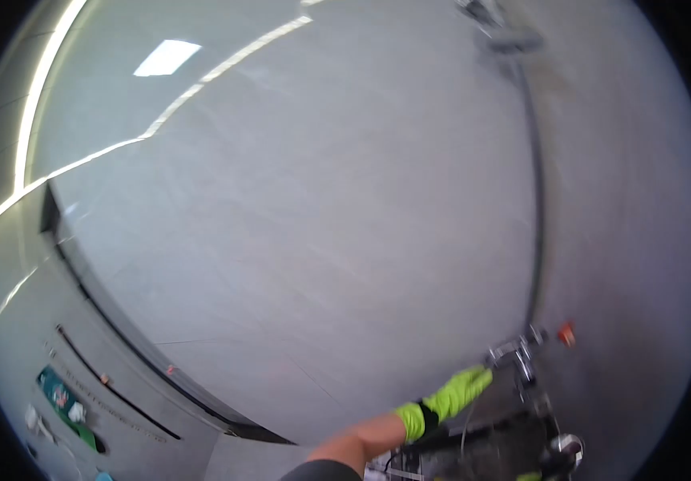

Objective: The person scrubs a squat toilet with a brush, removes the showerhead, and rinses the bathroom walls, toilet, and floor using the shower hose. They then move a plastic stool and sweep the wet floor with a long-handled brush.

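Observation:
My left hand (pixel 459 391), in a bright green glove with a black cuff band, reaches in from the bottom of the view toward the right. Its fingers look stretched out and close together. Their tips are at the left end of a chrome shower mixer (pixel 517 357) on the grey wall; contact is hard to tell. At the bottom edge, a small yellow-green patch (pixel 528 477) looks like the glove of my right hand, with its fingers hidden. A rounded chrome piece (pixel 567 449) shows beside that patch, below the mixer.
A dark riser pipe (pixel 537 192) climbs from the mixer to a blurred shower head (pixel 513 38). An orange object (pixel 567 334) is right of the mixer. Below are a dark shelf (pixel 481 437) and a thin cable. Far left, a green item (pixel 69 409) lies near a long dark strip (pixel 113 389).

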### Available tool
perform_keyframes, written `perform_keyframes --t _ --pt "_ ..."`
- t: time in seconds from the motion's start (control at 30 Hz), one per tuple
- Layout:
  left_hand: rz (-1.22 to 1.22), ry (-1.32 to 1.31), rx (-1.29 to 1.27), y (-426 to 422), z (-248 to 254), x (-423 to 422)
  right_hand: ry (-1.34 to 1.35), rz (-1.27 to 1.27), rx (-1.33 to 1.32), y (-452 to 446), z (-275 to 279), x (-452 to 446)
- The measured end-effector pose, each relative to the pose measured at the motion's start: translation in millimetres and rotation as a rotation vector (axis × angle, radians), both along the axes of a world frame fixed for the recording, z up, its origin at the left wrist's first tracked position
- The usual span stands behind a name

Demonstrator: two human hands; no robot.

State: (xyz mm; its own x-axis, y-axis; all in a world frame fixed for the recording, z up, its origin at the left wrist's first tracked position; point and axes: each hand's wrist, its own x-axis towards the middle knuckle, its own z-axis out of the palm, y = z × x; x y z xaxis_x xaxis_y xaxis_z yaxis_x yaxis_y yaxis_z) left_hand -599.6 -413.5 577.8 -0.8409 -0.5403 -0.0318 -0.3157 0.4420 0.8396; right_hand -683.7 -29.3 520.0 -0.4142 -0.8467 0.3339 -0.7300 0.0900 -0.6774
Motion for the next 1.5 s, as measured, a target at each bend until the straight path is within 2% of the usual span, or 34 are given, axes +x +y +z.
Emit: perform_keyframes --t 0.03,0.07,0.1,0.13,0.2,0.27,0.3,0.37,0.53,0.67,0.77,0.87,0.9,0.97,1.0,1.03,1.1,1.17,1.27,1.3,1.37,1.4,1.43,1.5 --pt "-0.003 0.085 -0.073 -2 -31 -9 -0.015 -0.005 0.01 12 -8 14" --pt "-0.033 0.125 0.221 6 -12 -21 -0.666 -0.055 0.112 3 27 29" --pt "-0.028 -0.001 0.541 3 -22 -34 -1.282 -0.304 0.102 -7 61 43" --pt "0.044 0.042 0.672 3 -45 -42 -1.241 -0.28 -0.055 -7 15 47" --pt "0.178 -0.074 0.782 8 -55 -49 -1.326 -0.289 -0.12 -11 16 58" --pt "0.239 -0.157 0.898 6 -66 -44 -1.064 -0.398 0.016 -7 5 72" --pt "0.27 -0.168 0.968 -1 -89 -45 -0.919 -0.438 0.118 -4 -4 77" --pt "0.268 -0.098 1.113 0 -104 -53 -0.746 -0.387 0.323 7 -9 83" --pt "0.254 0.13 1.318 19 -122 -90 -0.827 -0.409 0.441 14 -10 102" --pt "0.22 0.065 1.181 29 -142 -92 -0.86 -0.312 0.368 1 28 95" --pt "0.206 0.107 1.266 28 -155 -104 -0.98 -0.253 0.369 -1 22 97" --pt "0.226 0.129 1.345 33 -156 -126 -1.214 -0.236 0.126 -7 -3 110" --pt "0.253 0.134 1.388 37 -152 -131 -1.242 -0.235 0.194 -8 -7 111" --pt "0.355 0.142 1.412 47 -146 -138 -1.302 -0.213 -0.013 -16 -4 114" --pt "0.315 0.155 1.333 47 -152 -140 -1.329 -0.2 -0.12 -22 2 112" --pt "0.276 0.169 1.253 45 -158 -141 -1.354 -0.141 -0.101 -23 14 105" --pt "0.264 0.158 1.102 52 -141 -139 -1.388 -0.121 -0.117 -24 3 106" --pt "0.049 0.17 0.469 52 -143 -129 -1.479 -0.071 -0.19 -29 -6 104" --pt "-0.129 0.209 -0.074 53 -147 -120 -1.351 -0.082 -0.038 -28 -4 96" --pt "-0.169 0.15 -0.276 47 -147 -118 -1.326 -0.05 -0.128 -36 -22 99" --pt "-0.393 0.049 -0.799 50 -150 -112 -1.371 -0.068 -0.165 -37 -24 103" --pt "-0.579 0.005 -1.121 53 -158 -108 -1.395 -0.077 -0.182 -36 -20 103" --pt "-0.769 -0.039 -1.44 53 -168 -105 -1.242 -0.058 0.053 -30 -17 94" --pt "-1.151 -0.134 -2.09 53 -178 -101 -1.127 -0.097 0.199 -35 3 92"
